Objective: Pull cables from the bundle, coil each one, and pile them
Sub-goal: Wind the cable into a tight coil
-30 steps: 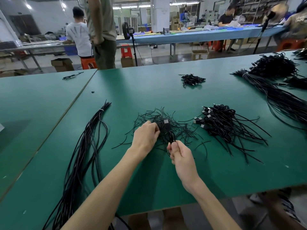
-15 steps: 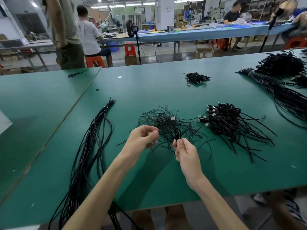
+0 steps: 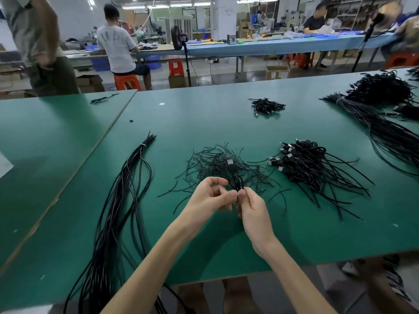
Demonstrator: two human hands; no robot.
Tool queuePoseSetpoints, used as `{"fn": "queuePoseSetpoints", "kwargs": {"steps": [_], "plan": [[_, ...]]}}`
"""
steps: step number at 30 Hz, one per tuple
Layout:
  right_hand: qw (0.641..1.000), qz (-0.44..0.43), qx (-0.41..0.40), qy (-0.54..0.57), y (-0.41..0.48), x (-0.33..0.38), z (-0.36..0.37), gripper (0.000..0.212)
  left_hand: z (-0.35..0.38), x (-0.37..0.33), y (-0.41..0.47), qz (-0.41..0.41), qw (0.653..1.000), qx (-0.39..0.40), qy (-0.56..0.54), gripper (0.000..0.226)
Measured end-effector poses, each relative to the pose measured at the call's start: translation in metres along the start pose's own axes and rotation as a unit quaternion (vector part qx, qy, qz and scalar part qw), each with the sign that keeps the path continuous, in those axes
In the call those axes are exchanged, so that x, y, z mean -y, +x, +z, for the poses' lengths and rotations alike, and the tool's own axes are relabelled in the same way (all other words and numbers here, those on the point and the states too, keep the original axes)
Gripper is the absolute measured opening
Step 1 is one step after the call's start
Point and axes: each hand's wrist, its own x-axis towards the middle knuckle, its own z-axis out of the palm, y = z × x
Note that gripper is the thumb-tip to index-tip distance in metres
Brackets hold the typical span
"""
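A small coiled black cable [image 3: 235,182] with a USB plug stands up between my hands above the green table [image 3: 226,123]. My right hand [image 3: 252,206] pinches the coil at its lower end. My left hand [image 3: 209,198] meets it there, thumb and fingertips pinching at the same spot, probably on a thin tie. Just behind lies a scatter of short thin black ties [image 3: 217,164]. The long cable bundle [image 3: 120,211] stretches along the table to my left. A pile of coiled cables [image 3: 315,168] with USB plugs lies to the right.
A small heap of cables [image 3: 266,105] sits farther back. Bigger black bundles [image 3: 383,105] fill the far right. A seam [image 3: 108,134] splits the table from its left neighbour. People work at benches beyond; the near edge runs below my forearms.
My left hand has come back from the tie scatter to the coil and now pinches beside my right fingers. The coil has stayed in my right hand.
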Motion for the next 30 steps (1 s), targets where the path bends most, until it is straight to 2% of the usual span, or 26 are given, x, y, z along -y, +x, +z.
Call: {"fn": "queuePoseSetpoints", "kwargs": {"steps": [6,12,16,20,26,30], "plan": [[0.999,-0.020,0.022,-0.029,-0.002,0.002,0.000,0.035,-0.002,0.002,0.005,-0.015,0.999,0.005,0.052,0.042],[0.999,-0.028,0.028,-0.038,-0.003,0.003,0.001,0.036,-0.011,0.000,0.003,-0.005,0.998,0.030,0.059,0.045],[0.999,-0.019,0.034,-0.024,-0.003,0.005,0.001,0.035,-0.010,0.005,0.004,0.040,0.992,0.012,0.116,0.044],[0.999,-0.013,0.027,-0.013,-0.002,0.006,0.000,0.038,-0.008,0.008,0.005,0.040,0.992,-0.005,0.121,0.039],[0.997,0.028,0.058,0.050,-0.003,0.005,-0.001,0.037,-0.027,0.002,0.007,0.043,0.983,0.037,0.177,0.045],[0.990,0.041,0.091,0.097,-0.002,0.007,-0.003,0.033,-0.031,-0.005,0.004,0.036,0.985,0.124,0.118,0.055]]}}
